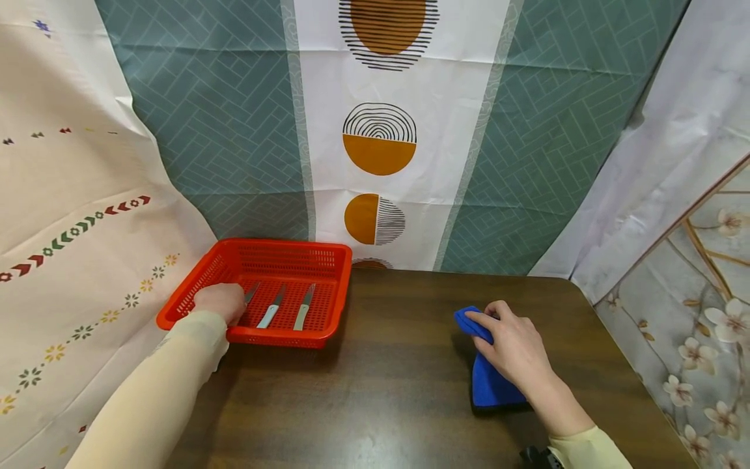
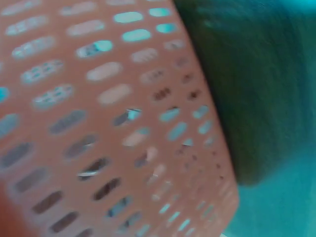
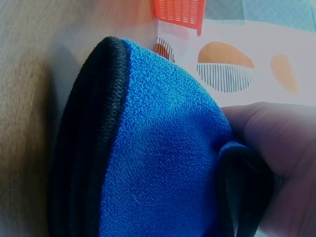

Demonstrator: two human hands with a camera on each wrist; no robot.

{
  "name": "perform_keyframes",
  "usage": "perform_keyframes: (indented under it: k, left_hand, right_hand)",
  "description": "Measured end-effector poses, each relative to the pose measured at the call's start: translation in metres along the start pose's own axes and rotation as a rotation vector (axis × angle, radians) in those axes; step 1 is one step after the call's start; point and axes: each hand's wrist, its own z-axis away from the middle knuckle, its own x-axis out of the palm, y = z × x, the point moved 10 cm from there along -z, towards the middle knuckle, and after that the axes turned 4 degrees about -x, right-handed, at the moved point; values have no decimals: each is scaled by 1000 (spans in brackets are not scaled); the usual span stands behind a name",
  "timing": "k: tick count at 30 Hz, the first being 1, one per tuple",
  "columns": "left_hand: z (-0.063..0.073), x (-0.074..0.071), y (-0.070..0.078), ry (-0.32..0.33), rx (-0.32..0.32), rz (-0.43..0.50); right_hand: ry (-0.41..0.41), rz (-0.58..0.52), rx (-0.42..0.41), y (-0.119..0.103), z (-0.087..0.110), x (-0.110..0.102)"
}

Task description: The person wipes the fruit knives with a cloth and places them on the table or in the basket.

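Observation:
My left hand [image 1: 221, 301] reaches down into the left part of a red plastic basket [image 1: 336, 306]. Its fingers are hidden from above, so whether they grip anything cannot be told. Beside it shows the blade of one knife [image 1: 252, 292], its handle out of sight. A knife with a pale blue-white handle [image 1: 269, 316] and one with a light green handle [image 1: 301, 316] lie further right on the basket floor. My right hand [image 1: 518, 345] pinches a folded blue cloth [image 1: 492, 384] with black edging [image 3: 116, 84]. Part of the cloth is raised above the table.
A dark brown wooden table [image 1: 375, 391] lies under everything. Behind it hangs a patterned curtain [image 1: 387, 182]. Cream printed fabric [image 1: 88, 260] borders the left side, and floral fabric [image 1: 697, 352] the right. The slotted basket wall [image 2: 103, 128] fills much of the left wrist view.

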Motion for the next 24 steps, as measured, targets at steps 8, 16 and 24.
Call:
perform_keyframes:
  k: [8, 16, 24]
  left_hand:
    - [1, -17, 27, 142, 121, -144]
    - [30, -26, 67, 336, 163, -132]
    - [68, -25, 109, 463, 289, -106]
  right_hand:
    - [-27, 9, 17, 7, 0, 0]
    - [-23, 3, 45, 15, 1, 3]
    - [-78, 2, 138, 32, 6, 16]
